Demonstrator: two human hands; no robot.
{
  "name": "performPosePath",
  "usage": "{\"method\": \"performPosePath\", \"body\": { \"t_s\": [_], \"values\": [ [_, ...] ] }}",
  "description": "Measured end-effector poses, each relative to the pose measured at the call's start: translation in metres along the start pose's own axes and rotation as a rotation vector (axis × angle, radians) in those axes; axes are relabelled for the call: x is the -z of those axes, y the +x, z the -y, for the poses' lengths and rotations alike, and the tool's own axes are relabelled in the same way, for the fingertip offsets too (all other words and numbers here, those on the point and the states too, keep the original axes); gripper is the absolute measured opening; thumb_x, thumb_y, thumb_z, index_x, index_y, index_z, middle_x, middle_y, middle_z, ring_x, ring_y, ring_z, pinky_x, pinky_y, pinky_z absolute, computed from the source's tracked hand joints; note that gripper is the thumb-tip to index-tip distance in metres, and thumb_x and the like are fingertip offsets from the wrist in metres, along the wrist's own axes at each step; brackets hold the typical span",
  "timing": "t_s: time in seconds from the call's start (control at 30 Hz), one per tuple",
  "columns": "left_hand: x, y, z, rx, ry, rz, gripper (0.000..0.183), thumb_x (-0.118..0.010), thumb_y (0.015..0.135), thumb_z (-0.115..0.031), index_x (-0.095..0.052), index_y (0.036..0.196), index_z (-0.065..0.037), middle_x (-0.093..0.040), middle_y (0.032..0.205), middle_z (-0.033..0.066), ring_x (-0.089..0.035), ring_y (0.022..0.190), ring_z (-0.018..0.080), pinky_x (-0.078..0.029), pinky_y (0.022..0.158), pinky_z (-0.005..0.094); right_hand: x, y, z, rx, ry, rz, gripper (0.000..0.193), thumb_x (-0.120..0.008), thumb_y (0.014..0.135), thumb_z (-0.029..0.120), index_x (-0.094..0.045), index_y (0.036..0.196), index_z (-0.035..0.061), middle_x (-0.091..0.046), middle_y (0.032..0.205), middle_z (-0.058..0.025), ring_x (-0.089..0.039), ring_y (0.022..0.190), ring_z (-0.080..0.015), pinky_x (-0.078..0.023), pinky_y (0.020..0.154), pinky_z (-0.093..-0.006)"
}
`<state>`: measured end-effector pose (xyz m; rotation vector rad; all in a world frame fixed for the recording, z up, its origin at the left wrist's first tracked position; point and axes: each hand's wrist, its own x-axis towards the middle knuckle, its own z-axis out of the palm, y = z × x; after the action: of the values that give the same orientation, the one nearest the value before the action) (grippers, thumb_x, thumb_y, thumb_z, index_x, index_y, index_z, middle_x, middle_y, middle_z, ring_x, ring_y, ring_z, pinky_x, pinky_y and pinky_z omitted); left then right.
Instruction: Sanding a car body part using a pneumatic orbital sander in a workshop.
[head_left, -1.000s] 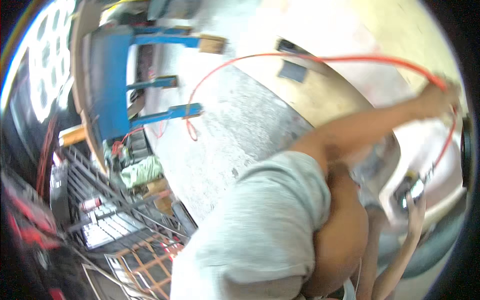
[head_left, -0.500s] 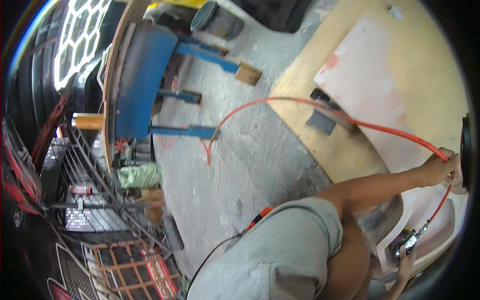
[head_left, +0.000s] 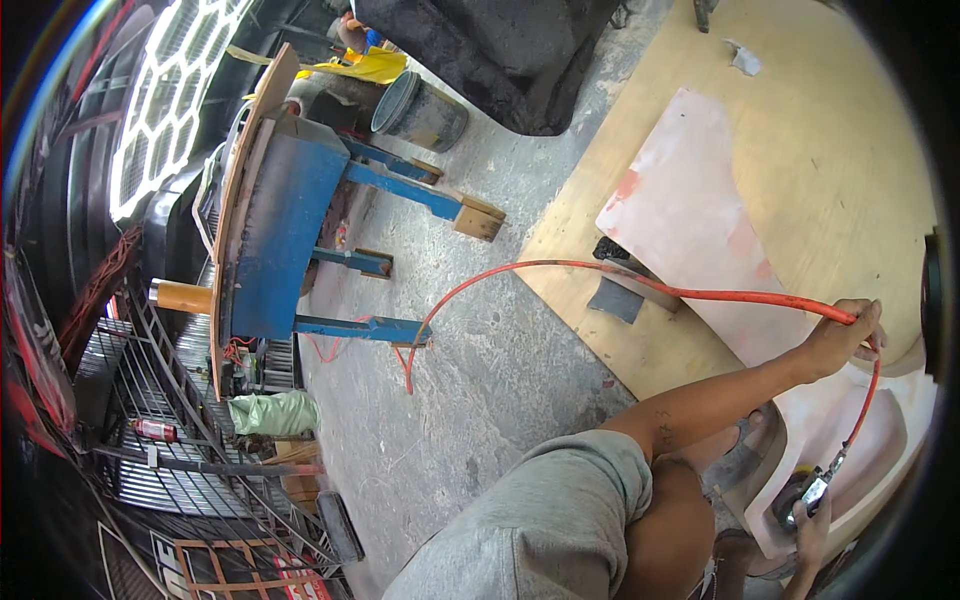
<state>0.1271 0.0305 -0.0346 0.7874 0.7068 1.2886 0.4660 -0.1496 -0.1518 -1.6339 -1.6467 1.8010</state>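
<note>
My left hand is closed around a red air hose, with the arm stretched out to the right. From there the hose drops to a metal coupling on a small air sander. My right hand grips the sander at the lower right; its fingers are partly hidden. The sander's round, dark and yellow head is against or just above the recess of a pale pink moulded part. Whether it touches the surface, I cannot tell.
A plywood board carries a flat pinkish-white panel, a grey sheet and a dark block. A blue-legged stand is at left, with a bucket behind it. The hose arches over the grey floor. Metal racks line the left.
The view has shifted, so the stand, bucket and board sit lower in the picture. My left hand still holds the hose and my right hand still holds the sander.
</note>
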Motion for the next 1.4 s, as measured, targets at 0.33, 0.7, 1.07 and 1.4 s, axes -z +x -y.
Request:
{"method": "performPosePath", "body": {
  "t_s": [0.33,0.7,1.07,1.4],
  "values": [
    [0.002,-0.016,0.002,0.023,0.043,-0.033,0.042,-0.047,0.111,-0.037,-0.063,0.094,-0.001,-0.068,0.100,0.0142,-0.065,0.099,0.0229,-0.055,0.088,0.0383,-0.028,-0.019,0.090,-0.064,0.220,-0.030,0.072,-0.076,0.092,0.021,-0.043,0.151,-0.0020,-0.065,0.124,-0.0080,-0.062,0.107,-0.0169,-0.052,0.093,-0.0335],
    [0.023,-0.009,-0.016,-0.080,0.124,0.021,0.065,-0.030,0.113,-0.042,-0.068,0.102,0.009,-0.061,0.126,0.0402,-0.056,0.129,0.0538,-0.046,0.116,0.0590,-0.026,-0.024,0.086,-0.083,-0.344,-0.148,0.072,-0.078,0.085,0.052,-0.063,0.126,-0.0048,-0.066,0.118,-0.0291,-0.064,0.113,-0.0425,-0.048,0.100,-0.0467],
    [-0.008,-0.013,-0.033,-0.171,0.306,-0.102,0.073,-0.020,0.114,-0.040,-0.063,0.109,0.019,-0.061,0.124,0.0419,-0.054,0.129,0.0563,-0.049,0.114,0.0581,-0.018,-0.005,0.090,-0.117,-0.345,-0.175,0.077,-0.079,0.086,0.051,-0.059,0.134,-0.0049,-0.068,0.116,-0.0260,-0.067,0.111,-0.0373,-0.051,0.098,-0.0436],
    [-0.003,-0.012,-0.019,-0.153,0.279,-0.064,0.071,-0.021,0.114,-0.039,-0.061,0.107,0.020,-0.059,0.123,0.0439,-0.054,0.127,0.0581,-0.047,0.115,0.0603,-0.030,-0.020,0.084,-0.081,-0.329,-0.139,0.077,-0.077,0.085,0.057,-0.063,0.125,-0.0072,-0.065,0.113,-0.0282,-0.063,0.114,-0.0409,-0.048,0.100,-0.0453]
  ]
}}
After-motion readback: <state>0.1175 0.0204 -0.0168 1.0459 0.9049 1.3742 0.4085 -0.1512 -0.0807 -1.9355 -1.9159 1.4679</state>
